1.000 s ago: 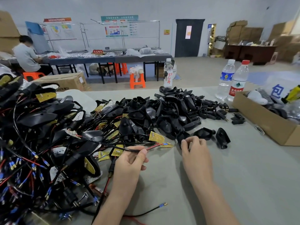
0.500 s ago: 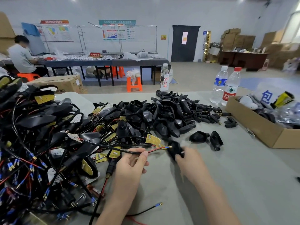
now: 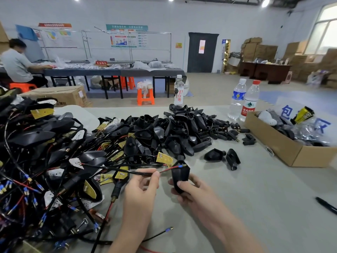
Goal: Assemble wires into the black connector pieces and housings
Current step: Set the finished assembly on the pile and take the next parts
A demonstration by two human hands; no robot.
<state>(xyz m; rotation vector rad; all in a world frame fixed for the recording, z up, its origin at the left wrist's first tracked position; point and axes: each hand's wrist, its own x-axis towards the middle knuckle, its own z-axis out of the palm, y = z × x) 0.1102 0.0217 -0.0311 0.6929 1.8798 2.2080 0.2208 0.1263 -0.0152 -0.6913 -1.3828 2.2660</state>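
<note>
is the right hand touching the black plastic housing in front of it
Touching. The head view shows the right hand gripping the black plastic housing, thumb and fingers curled round its lower end.

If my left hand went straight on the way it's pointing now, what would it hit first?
Most likely the black housing gripped by the right hand. The left hand pinches a wire aimed at the housing's open top. Depth is hard to judge from this view.

Black housing (image 3: 180, 175), red wire (image 3: 168, 168) with a seemingly blue-sleeved tip, orange stool (image 3: 145, 97).
</note>
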